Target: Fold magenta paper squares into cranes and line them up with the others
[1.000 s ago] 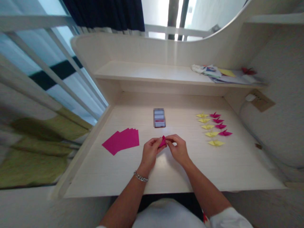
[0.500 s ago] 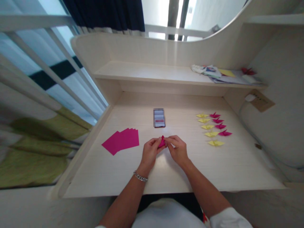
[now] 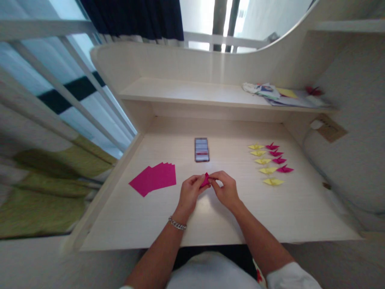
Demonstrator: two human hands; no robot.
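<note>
Hands (image 3: 189,193) (image 3: 225,188) half-curled; pink paper (image 3: 205,180) in both

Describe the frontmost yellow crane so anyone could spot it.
On the desk, right of the right hand, yellow cranes run beside pink cranes. Your crane is nearest the desk's front edge, the only yellow one with no pink one directly beside it.

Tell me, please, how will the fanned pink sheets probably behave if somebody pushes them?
The pink sheets would probably slide apart, since they lie fanned with no visible binding. They look like thin paper, so likely light and perhaps floppy if lifted by one corner.
</note>
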